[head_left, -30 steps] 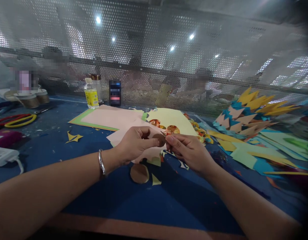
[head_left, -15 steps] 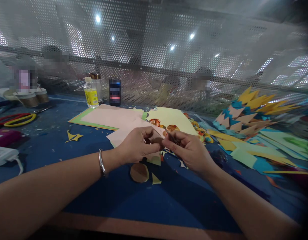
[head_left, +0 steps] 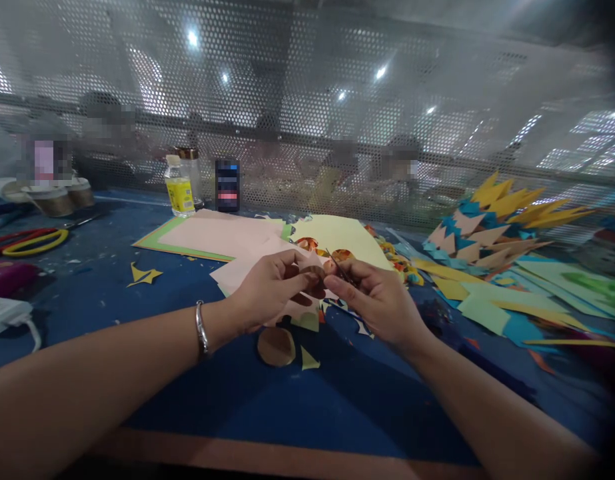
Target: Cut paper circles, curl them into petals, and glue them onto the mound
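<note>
My left hand [head_left: 272,290], with a silver bangle at the wrist, pinches a small curved piece of paper [head_left: 314,272], brownish in the shade. My right hand [head_left: 372,297] is closed around a thin dark pointed tool [head_left: 341,268]; its fingers hide most of it, so its kind is unclear. The tool's tip points up and left, close beside the paper. Just below the hands lie a round brown disc [head_left: 276,347] and a pale triangular scrap [head_left: 310,359]. Beneath and behind them are pink sheets [head_left: 217,233] and a pale yellow sheet [head_left: 332,230].
A bottle with a yellow label [head_left: 180,193] and a phone [head_left: 228,187] stand by the perforated metal screen [head_left: 297,87]. Yellow-handled scissors [head_left: 37,243] and a white plug [head_left: 7,315] are left. A spiky layered paper piece [head_left: 480,230] and coloured sheets [head_left: 517,303] lie right.
My left fingers have shifted and turned the paper piece, opening slightly from the right hand. The tool's thin tip now shows higher. The whole view has drifted slightly.
</note>
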`<state>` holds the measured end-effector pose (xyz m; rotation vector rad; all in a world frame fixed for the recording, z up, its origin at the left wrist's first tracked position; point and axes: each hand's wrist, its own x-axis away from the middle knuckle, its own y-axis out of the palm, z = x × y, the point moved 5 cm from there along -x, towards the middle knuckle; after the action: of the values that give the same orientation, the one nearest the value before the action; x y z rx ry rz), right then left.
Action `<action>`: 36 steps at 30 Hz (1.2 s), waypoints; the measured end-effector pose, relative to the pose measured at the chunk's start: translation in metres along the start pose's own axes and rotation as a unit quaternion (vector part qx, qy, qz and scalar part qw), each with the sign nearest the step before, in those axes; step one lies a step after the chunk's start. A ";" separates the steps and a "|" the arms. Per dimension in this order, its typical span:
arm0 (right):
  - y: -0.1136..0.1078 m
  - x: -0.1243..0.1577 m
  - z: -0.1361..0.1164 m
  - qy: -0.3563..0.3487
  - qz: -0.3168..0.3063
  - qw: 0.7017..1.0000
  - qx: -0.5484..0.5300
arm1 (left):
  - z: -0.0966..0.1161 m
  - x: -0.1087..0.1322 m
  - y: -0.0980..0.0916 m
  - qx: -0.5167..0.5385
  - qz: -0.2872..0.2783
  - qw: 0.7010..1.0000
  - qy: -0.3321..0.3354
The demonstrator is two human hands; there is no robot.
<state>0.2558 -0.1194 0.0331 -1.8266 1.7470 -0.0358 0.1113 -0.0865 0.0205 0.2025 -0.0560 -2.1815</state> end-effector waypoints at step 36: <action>0.002 -0.001 0.013 0.061 -0.074 0.995 -0.006 | 0.013 0.003 -0.004 -0.069 0.027 0.996 0.046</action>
<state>0.2595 -0.1136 0.0223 -1.9956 1.6917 -0.2004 0.1044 -0.0870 0.0326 0.2189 0.1389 -2.1108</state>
